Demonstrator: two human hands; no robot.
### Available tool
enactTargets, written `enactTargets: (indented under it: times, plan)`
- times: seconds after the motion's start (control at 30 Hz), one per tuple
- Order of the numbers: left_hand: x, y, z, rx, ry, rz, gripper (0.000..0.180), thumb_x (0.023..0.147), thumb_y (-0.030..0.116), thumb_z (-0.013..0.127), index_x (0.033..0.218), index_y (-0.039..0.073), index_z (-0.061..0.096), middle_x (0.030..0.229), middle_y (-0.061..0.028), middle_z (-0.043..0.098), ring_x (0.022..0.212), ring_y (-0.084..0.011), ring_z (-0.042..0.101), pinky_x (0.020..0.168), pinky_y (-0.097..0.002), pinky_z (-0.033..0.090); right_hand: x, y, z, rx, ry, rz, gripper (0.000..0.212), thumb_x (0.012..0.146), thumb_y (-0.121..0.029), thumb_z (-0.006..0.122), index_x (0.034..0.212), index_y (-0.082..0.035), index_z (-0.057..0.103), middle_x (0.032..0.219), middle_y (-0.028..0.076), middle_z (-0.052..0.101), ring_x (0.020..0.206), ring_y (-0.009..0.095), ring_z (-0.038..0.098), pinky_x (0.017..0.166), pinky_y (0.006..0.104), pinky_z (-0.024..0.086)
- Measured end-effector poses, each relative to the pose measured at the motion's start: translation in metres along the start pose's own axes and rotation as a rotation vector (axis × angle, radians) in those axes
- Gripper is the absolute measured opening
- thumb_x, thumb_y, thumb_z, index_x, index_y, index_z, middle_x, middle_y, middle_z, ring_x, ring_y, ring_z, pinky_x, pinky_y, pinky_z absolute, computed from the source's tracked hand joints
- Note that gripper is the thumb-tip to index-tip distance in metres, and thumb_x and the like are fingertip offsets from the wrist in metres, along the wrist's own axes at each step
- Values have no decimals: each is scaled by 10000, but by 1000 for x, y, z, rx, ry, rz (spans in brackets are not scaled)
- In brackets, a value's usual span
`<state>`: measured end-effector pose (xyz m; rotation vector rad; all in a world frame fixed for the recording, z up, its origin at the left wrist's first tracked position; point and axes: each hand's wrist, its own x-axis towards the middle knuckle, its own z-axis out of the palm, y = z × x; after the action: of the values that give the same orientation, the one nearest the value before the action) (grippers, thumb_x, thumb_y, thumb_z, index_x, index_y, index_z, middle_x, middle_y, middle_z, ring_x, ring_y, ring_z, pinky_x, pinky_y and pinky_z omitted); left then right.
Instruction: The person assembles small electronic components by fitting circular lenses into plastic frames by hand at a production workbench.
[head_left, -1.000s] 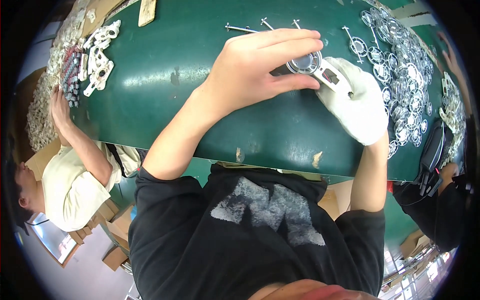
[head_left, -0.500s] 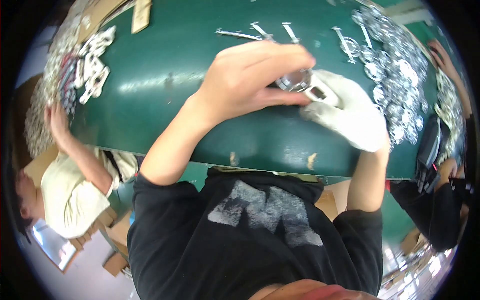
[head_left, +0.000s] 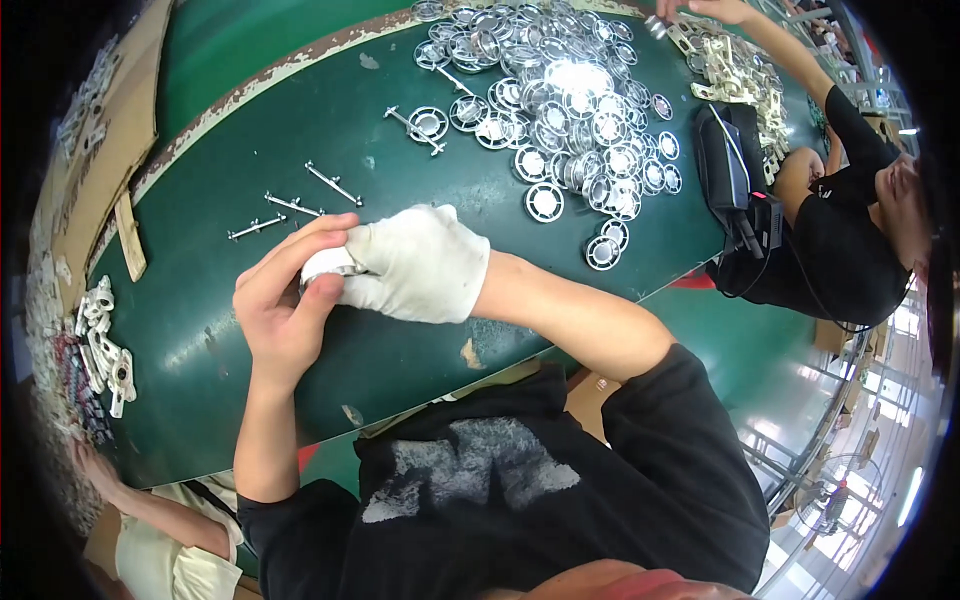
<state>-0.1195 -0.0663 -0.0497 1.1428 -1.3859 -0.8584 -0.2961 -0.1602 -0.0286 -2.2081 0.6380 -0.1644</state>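
Note:
My bare left hand (head_left: 285,295) and my right hand (head_left: 425,265), which wears a white glove, meet above the green table. Between them is a small white plastic part with a round, shiny rim (head_left: 330,264). Left fingers and thumb pinch it from both sides; the gloved fingers close around its other end and hide much of it. Beyond my hands lie thin metal rods with short cross-ends (head_left: 333,184). Farther right spreads a heap of round chrome rings with spoked centres (head_left: 570,110).
White plastic parts (head_left: 105,350) are piled at the left, near a cardboard sheet (head_left: 110,170) and a wooden strip (head_left: 130,238). A black bag (head_left: 725,165) lies at the table's right edge. Co-workers' arms reach in at the lower left (head_left: 160,510) and upper right (head_left: 790,60).
The view has swung right, so the ring heap sits nearer the middle. My hands have closed in around the white part, and its round metal piece is now mostly covered.

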Motion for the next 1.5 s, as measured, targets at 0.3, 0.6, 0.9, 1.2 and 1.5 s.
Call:
enactTargets:
  times: [0.3, 0.6, 0.9, 1.2, 1.5]
  plan:
    - [118, -26, -100, -55, 184, -525, 394, 1055, 397, 572, 1152, 40, 707, 946, 18, 684, 770, -57, 567, 678, -224, 469, 5, 15, 0, 214, 288, 122, 449, 971, -389, 541, 1257, -55, 633, 945, 169, 732, 965, 375, 703, 857, 464, 546]
    - [138, -62, -102, 531, 127, -240, 385, 1030, 265, 607, 1351, 54, 630, 1275, -61, 704, 1143, -174, 664, 981, -343, 522, 10, 24, 10, 4, 450, 34, 307, 973, -357, 514, 1117, -168, 708, 1000, 142, 741, 922, 365, 720, 837, 472, 569]
    - [9, -32, -36, 927, -95, 126, 351, 868, 91, 734, 1210, 101, 652, 1284, -88, 589, 1194, -323, 541, 1024, -460, 450, 13, 34, -21, -441, 643, 342, 302, 927, -228, 648, 1183, -74, 696, 1127, 142, 697, 1064, 315, 672, 946, 419, 526]
    - [17, -52, -28, 921, 78, 113, 239, 932, 126, 702, 1042, 44, 505, 834, -116, 632, 725, -334, 607, 643, -412, 482, 14, 52, -25, -371, 552, 427, 271, 953, -265, 647, 1166, -105, 701, 1034, 164, 706, 985, 340, 684, 903, 419, 538]
    - [71, -29, 26, 59, 327, -181, 313, 1034, 285, 625, 1109, -12, 562, 794, -62, 659, 683, -86, 584, 615, -272, 506, 18, 30, 7, 163, 709, 82, 254, 889, -193, 714, 1095, -44, 716, 945, 147, 719, 861, 275, 706, 807, 375, 554]
